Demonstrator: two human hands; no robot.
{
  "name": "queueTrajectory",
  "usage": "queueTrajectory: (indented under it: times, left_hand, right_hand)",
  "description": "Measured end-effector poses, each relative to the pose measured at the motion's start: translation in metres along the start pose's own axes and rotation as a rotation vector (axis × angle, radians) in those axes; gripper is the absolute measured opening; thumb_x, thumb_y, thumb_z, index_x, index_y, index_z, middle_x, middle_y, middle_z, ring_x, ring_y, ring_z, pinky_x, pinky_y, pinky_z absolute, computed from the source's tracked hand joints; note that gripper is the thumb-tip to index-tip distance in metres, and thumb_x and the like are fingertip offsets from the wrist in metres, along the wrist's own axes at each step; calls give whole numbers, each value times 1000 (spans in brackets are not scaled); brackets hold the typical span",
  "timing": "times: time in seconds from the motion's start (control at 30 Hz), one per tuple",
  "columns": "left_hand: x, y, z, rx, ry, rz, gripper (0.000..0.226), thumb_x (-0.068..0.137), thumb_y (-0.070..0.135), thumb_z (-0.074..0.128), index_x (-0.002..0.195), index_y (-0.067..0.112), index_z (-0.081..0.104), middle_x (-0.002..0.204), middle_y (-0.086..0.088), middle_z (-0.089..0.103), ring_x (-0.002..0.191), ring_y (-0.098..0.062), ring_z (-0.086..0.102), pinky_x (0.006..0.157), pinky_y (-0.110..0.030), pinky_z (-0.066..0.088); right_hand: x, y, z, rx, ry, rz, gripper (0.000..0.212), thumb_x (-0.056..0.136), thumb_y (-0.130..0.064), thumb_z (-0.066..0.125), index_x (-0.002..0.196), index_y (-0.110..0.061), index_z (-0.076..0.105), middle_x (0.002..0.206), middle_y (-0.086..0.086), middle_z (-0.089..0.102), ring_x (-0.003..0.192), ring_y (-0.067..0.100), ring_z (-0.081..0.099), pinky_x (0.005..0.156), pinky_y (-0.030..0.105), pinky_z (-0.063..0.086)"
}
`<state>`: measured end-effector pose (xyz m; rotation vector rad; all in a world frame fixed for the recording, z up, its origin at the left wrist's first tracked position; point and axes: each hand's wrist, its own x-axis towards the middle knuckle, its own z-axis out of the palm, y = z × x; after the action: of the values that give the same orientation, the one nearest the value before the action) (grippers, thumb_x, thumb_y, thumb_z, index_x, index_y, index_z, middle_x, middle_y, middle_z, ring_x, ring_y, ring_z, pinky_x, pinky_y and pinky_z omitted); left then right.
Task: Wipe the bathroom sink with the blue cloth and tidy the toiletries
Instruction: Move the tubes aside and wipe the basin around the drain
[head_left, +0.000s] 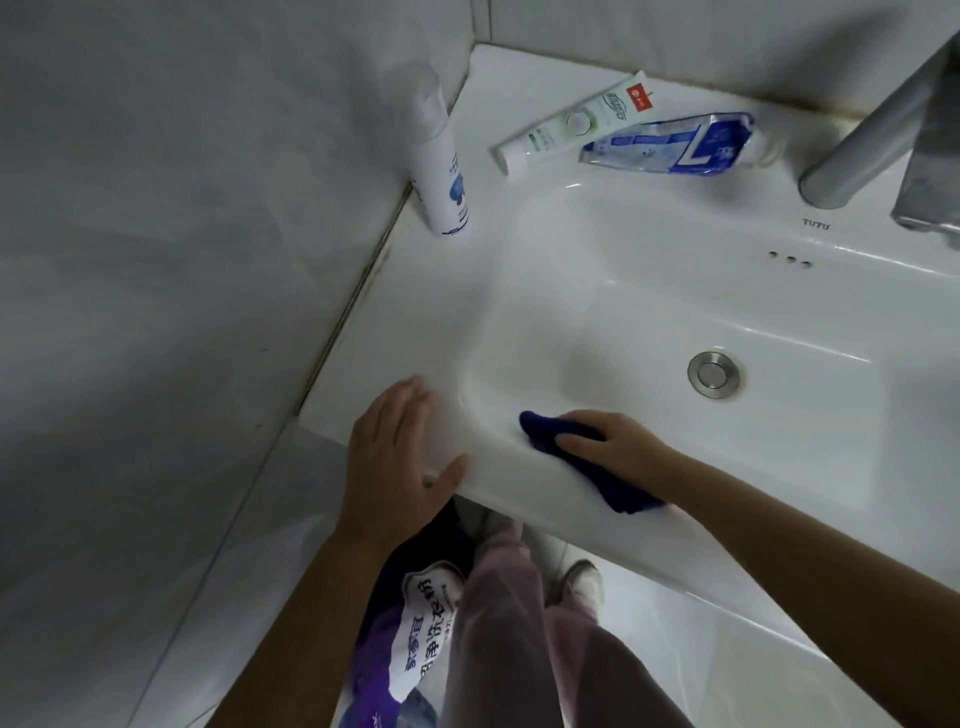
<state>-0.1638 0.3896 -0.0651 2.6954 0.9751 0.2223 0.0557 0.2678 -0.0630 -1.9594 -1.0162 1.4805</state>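
Note:
The white sink (597, 291) fills the right of the head view. My right hand (613, 441) presses the blue cloth (550, 431) flat against the sink's front rim, fingers fairly straight on top of it. My left hand (400, 452) rests flat on the front left corner of the sink, thumb over the edge. On the back ledge lie a white toothpaste tube (571, 122) and a blue-and-clear tube (675, 143). A white spray bottle with a clear cap (436, 156) stands upright at the left ledge by the wall.
A metal faucet (872, 130) rises at the back right. The drain (716, 374) sits in the basin. Grey tiled walls close in on the left and back. Below the sink are a purple detergent bag (410, 639) on the floor and my legs.

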Motion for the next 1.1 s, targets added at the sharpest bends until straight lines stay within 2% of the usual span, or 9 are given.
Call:
queueTrajectory:
  times: [0.13, 0.23, 0.33, 0.43, 0.63, 0.83, 0.97, 1.03, 1.1]
  left_hand:
    - [-10, -5, -7, 29, -56, -17, 72, 89, 61, 31, 128, 3, 49, 137, -15, 47, 127, -23, 35, 104, -27, 20]
    - [-10, -2, -9, 43, -45, -36, 67, 89, 55, 36, 125, 1, 52, 135, -15, 49, 125, -24, 39, 102, -32, 27]
    - [-10, 6, -12, 0, -12, -54, 60, 85, 45, 43, 123, 0, 53, 134, -16, 50, 125, -24, 37, 102, -33, 27]
    - [-13, 18, -12, 0, 28, -33, 56, 84, 41, 44, 118, -1, 56, 132, -17, 51, 125, -25, 37, 102, -33, 26]
    - [-16, 53, -4, 9, 65, 12, 51, 85, 39, 44, 114, 1, 59, 128, -17, 55, 121, -26, 42, 99, -33, 31]
    - [-5, 112, 23, -112, -4, 168, 46, 86, 37, 46, 113, 3, 60, 125, -13, 57, 120, -25, 44, 101, -33, 29]
    - [1, 173, 45, -159, -62, 394, 44, 88, 38, 44, 110, 5, 63, 120, -10, 61, 115, -23, 49, 96, -33, 35]
    - [1, 194, 56, -173, -90, 439, 43, 86, 38, 44, 106, 6, 65, 112, -9, 64, 108, -20, 49, 89, -33, 37]
    - [-2, 205, 65, -175, -120, 445, 40, 84, 37, 46, 101, 7, 66, 104, -7, 65, 98, -20, 51, 82, -30, 38]
  right_hand:
    - [34, -38, 35, -282, 171, -49, 27, 94, -34, 44, 108, -15, 56, 104, 8, 60, 88, 26, 56, 76, 34, 43]
    - [26, -54, 56, -439, 368, -111, 32, 94, -39, 41, 106, -11, 53, 99, 9, 53, 81, 28, 55, 66, 33, 42]
    - [-18, -19, 35, -476, 366, -108, 33, 92, -39, 45, 117, -19, 54, 100, 6, 52, 82, 26, 56, 67, 31, 42]
    - [-39, 3, 20, -500, 406, -27, 34, 92, -40, 45, 117, -20, 57, 97, 4, 53, 79, 23, 56, 64, 28, 40]
    - [-15, -18, 52, -540, 463, -230, 36, 92, -41, 44, 123, -23, 52, 103, 4, 51, 88, 24, 53, 67, 30, 41]
    - [-124, 80, -16, -424, 476, 43, 27, 89, -38, 51, 112, -28, 60, 88, -6, 49, 74, 14, 52, 65, 28, 42]
    - [-200, 143, -54, -385, 623, 287, 24, 87, -36, 55, 104, -22, 65, 83, -5, 49, 72, 14, 52, 60, 26, 36]
    - [-192, 143, -48, -469, 686, 281, 26, 87, -39, 52, 97, -20, 65, 83, -2, 50, 71, 17, 52, 60, 28, 37]
    - [-168, 127, -28, -513, 746, 170, 29, 86, -44, 50, 93, -20, 65, 83, 0, 52, 73, 20, 53, 59, 28, 39]
